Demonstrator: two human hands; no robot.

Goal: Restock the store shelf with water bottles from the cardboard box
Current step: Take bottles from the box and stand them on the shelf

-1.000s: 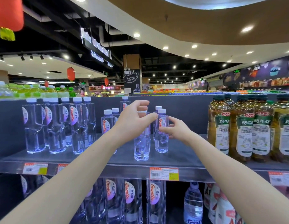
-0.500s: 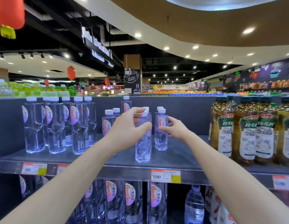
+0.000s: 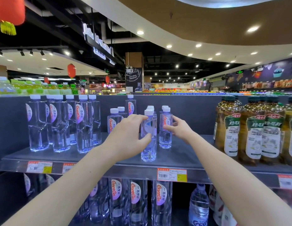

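Two hands are at the grey shelf (image 3: 182,154): the left hand (image 3: 125,137) grips the front bottle (image 3: 149,150), clear and white-capped; the right hand (image 3: 180,129) pinches the neighbouring bottle (image 3: 165,140), red-lettered, just behind.

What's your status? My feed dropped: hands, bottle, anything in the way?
Left hand grips front water bottle, upright near shelf edge. Right hand holds next bottle beside it. Bottle row behind; nothing in the way.
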